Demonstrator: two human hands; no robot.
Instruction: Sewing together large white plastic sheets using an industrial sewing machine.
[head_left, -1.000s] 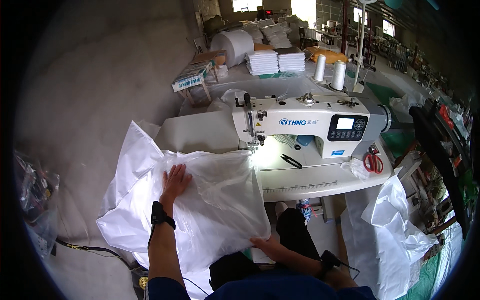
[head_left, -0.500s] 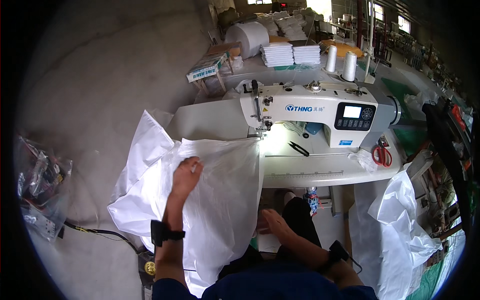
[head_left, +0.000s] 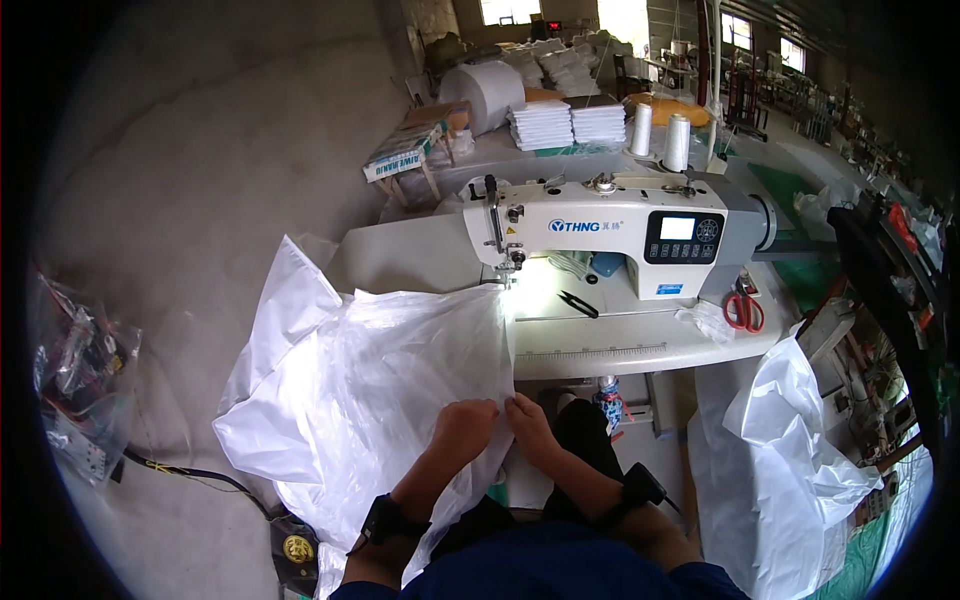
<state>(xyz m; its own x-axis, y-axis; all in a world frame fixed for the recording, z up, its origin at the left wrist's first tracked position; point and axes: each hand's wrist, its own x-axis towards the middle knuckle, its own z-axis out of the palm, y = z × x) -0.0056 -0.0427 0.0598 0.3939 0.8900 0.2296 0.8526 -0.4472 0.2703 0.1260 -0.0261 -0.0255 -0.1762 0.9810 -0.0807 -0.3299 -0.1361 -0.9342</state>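
Pinching the white sheet [head_left: 400, 350], draped from the sewing machine [head_left: 560, 205], along its right edge with left hand [head_left: 465, 425] and right hand [head_left: 530, 425] curled nearly closed, apparently to hold that edge straight

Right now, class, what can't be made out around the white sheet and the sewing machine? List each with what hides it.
Fingertips of the left hand: head view, hidden behind the hand itself.
Part of the white sheet: head view, covered by the left forearm.
Needle of the sewing machine: head view, too small to tell apart.
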